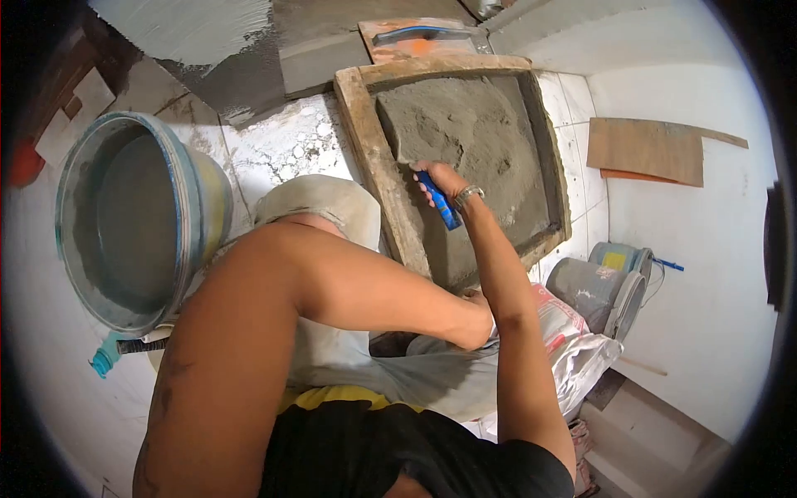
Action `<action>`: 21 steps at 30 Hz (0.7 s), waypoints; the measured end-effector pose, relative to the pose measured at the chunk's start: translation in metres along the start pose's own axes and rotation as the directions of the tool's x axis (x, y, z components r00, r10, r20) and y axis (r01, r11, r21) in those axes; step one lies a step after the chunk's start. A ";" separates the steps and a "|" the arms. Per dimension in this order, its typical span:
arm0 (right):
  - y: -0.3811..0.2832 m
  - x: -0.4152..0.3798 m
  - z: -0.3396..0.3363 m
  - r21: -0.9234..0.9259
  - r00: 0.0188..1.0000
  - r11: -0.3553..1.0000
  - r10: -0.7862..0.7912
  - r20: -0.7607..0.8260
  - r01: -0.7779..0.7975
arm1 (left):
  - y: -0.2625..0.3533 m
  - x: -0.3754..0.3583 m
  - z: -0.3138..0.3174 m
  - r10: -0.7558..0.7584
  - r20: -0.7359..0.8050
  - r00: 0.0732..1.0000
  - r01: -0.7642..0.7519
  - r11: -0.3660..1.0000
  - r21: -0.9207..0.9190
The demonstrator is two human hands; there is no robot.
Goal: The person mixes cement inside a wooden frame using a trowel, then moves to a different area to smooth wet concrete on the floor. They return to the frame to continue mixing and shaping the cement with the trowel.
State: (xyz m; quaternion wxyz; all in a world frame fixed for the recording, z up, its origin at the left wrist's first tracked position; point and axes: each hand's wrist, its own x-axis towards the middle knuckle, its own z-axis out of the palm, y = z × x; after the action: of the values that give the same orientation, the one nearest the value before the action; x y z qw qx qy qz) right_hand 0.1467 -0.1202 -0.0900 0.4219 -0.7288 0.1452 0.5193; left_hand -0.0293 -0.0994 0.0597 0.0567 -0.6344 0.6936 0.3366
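Note:
My right hand (446, 184) is closed around the blue handle of a trowel (447, 214), over the left side of a wooden mixing box (372, 174). The trowel's blade is hard to make out against the grey mortar (465, 137) heaped in the box. A watch sits on that wrist. My left arm crosses in front of me, and my left hand (479, 319) is beside the box's near edge, next to a white and red bag (558, 319). My right forearm covers most of its fingers.
A large bucket (178, 216) with grey contents stands at left. Beyond the box lies a float with a blue handle (423, 35). Grey buckets (581, 286) lie or stand at right, near a wooden board (647, 153) against the white wall. Splattered white tiles (286, 137) surround the box.

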 end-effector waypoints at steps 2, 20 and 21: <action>0.003 0.003 0.004 0.113 0.997 0.992 -0.039 -0.065 0.046 | -0.007 0.000 0.001 0.026 -0.015 1.000 -0.026 0.999 -0.022; 0.044 -0.039 -0.009 -0.834 0.769 0.542 -0.487 -0.415 -0.106 | -0.002 0.000 0.002 0.033 -0.028 0.999 -0.033 0.999 0.009; 0.039 -0.043 -0.009 -0.836 0.747 0.538 -0.509 -0.428 -0.112 | -0.003 -0.001 0.002 0.000 -0.027 1.000 0.000 1.000 -0.007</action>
State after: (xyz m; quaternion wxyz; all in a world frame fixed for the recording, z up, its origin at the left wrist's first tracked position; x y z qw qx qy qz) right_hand 0.1088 -0.1606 -0.0696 0.0182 -0.9783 -0.0718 0.1933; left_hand -0.0268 -0.0974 0.0575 0.0453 -0.6390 0.6932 0.3304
